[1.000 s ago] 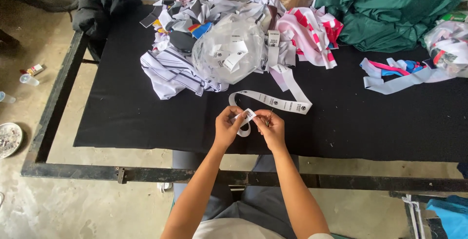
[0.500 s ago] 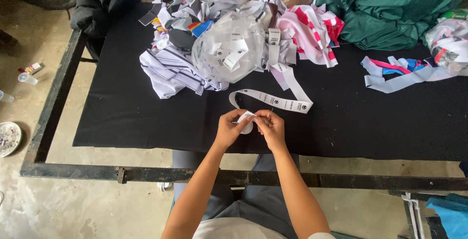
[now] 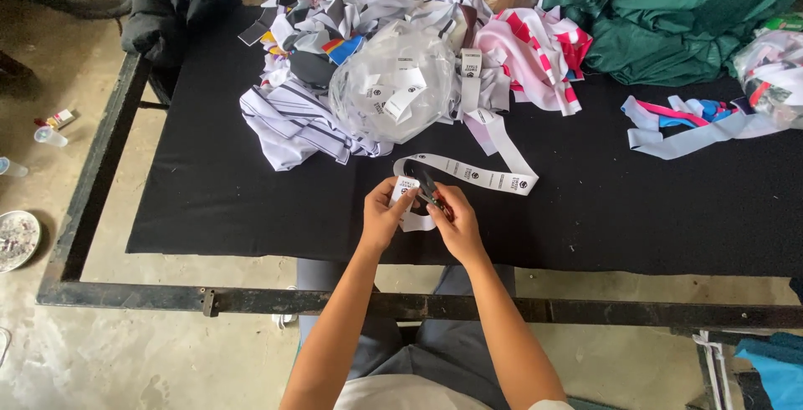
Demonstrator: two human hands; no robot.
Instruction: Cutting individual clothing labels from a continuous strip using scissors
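While both hands meet over the near edge of the bench [image 3: 251,201], the left hand [image 3: 383,213] pinches the free end of a white label tape [image 3: 468,174] between thumb and fingers, clenched on it. Right hand [image 3: 452,222] is closed round a small dark tool [image 3: 428,192] at the tape, probably snips; the view is too small to be sure.

Tape runs from the hands back in a loop across the black cloth toward a clear plastic bag [image 3: 401,92] of cut white labels. Beside the bag: striped white cloth [image 3: 293,121], pink-and-white scraps [image 3: 535,58]. Green fabric [image 3: 669,17] heaped at far right, loose coloured strips [image 3: 686,121] well apart from the hands. Dark jacket [image 3: 171,0] at far left corner.

Risks, as judged from here:
- Tool tip sits just beside the left fingertips; a slip could nick them.
- Tape is slack and curled, so a cut may land crooked or through the print.
- Work hangs near the bench edge; a freed piece could drop to the floor [image 3: 125,351].
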